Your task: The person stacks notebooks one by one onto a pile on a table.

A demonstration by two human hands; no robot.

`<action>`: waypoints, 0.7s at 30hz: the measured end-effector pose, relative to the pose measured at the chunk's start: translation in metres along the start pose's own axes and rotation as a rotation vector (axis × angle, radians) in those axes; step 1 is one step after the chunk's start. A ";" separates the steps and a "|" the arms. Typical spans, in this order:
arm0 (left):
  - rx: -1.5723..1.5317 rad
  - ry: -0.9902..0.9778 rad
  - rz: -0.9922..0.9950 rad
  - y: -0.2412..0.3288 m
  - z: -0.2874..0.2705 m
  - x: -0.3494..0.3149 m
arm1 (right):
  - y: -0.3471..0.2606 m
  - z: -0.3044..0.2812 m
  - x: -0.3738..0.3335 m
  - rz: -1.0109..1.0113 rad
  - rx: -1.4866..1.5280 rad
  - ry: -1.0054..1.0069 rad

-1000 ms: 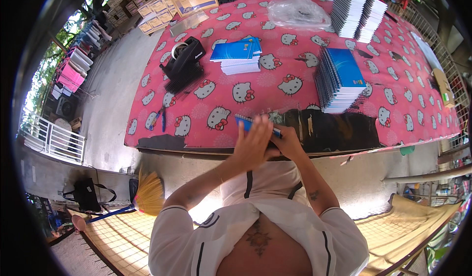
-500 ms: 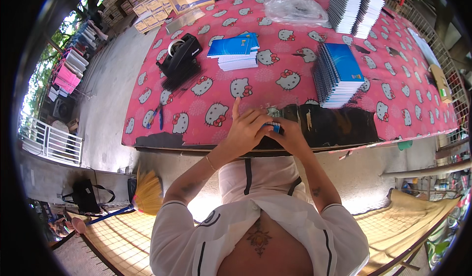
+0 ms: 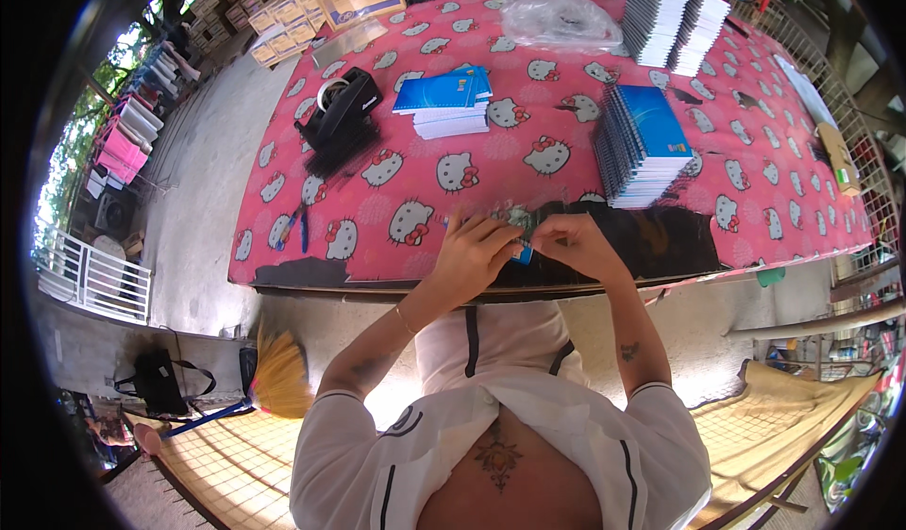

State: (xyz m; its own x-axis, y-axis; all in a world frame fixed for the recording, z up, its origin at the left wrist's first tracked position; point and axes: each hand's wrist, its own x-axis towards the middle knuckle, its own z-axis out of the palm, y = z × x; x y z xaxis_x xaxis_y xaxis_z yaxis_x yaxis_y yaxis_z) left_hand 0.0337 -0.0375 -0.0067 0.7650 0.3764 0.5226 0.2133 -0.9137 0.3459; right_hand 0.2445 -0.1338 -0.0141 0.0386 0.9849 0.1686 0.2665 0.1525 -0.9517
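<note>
Head view: left fingers [image 3: 491, 234] are grasping the notebook [image 3: 523, 255], seemingly steadying it for right fingers [image 3: 551, 232] sitting bent at its end, hold unclear.

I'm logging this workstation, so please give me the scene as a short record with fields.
Left hand: over a blue notebook, mostly hiding it
Right hand: at the notebook's right end, fingertips bunched; contact unclear
Table: pink patterned cover, dark patch at front edge
Left side: black tape dispenser, blue-handled tool
Middle: blue-covered stack
Right side: blue spiral notebook stack
</note>
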 end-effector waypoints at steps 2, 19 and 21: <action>0.005 -0.006 -0.008 0.005 -0.004 0.003 | -0.003 0.007 0.001 -0.096 -0.102 0.084; -0.920 0.069 -0.062 0.115 -0.028 0.178 | -0.111 -0.057 -0.031 -0.381 -0.248 0.719; -1.163 0.027 -0.020 0.125 -0.027 0.194 | -0.115 -0.080 -0.032 -0.380 -0.058 0.692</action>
State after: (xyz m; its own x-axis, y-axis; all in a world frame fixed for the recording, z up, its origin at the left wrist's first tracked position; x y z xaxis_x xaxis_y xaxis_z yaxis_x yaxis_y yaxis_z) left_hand 0.1922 -0.0748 0.1595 0.7516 0.4051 0.5206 -0.4721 -0.2209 0.8534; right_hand 0.2896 -0.1898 0.1104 0.5199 0.5886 0.6191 0.4308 0.4452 -0.7850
